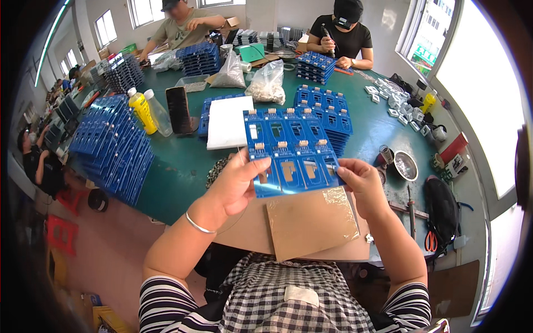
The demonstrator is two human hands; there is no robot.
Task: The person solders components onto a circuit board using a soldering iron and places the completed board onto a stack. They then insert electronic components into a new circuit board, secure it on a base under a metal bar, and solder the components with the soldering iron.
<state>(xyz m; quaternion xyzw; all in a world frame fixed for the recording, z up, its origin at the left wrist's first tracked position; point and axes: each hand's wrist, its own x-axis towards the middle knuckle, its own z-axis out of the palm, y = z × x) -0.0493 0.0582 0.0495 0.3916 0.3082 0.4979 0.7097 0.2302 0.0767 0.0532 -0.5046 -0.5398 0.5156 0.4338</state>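
I hold a blue circuit-board panel (291, 152) up over the table's near edge, its small tan parts in two rows facing me. My left hand (239, 183) grips its lower left corner, with a thin wire running past the fingers. My right hand (360, 180) pinches its lower right corner. Under the panel a brown cardboard sheet (313, 222) with clear tape lies on the green table (177, 166).
Stacks of blue panels (114, 147) fill the left; more (327, 114) lie behind. A white slab (229, 122), a yellow bottle (142, 110), a clear bottle, a dark phone, bagged parts (267, 83), a metal bowl (405, 165) and a soldering iron (412, 213) stand around. Two people work at the far side.
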